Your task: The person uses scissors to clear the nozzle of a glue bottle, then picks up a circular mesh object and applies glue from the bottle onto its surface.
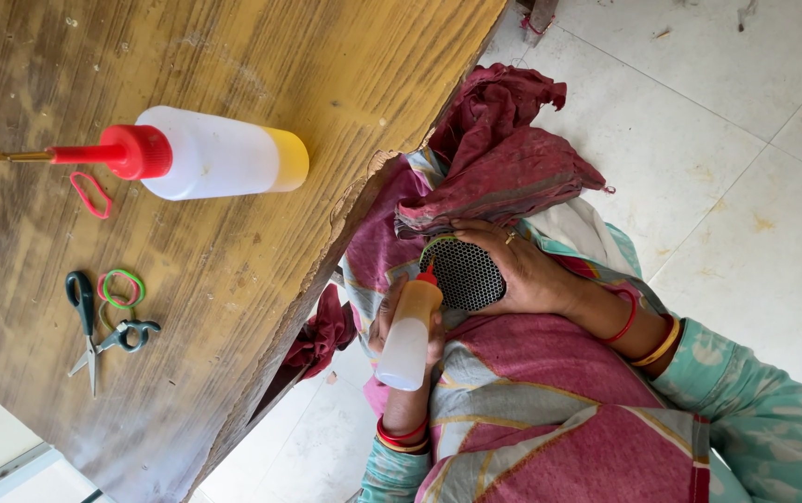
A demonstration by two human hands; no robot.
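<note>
Scissors (93, 331) and rubber bands (121, 289) are seen on the desk (326, 74), beside a large squeeze bottle (205, 154) lying on its side. Off the desk edge, over the lap, a small bottle (408, 333) is gripped by the left hand (391, 326), nozzle touching a black mesh disc (464, 274). The disc is cupped by the right hand (522, 270). The bottle is judged soft and light, best held mid-body; the mesh thin and bendable, best held by the rim.
</note>
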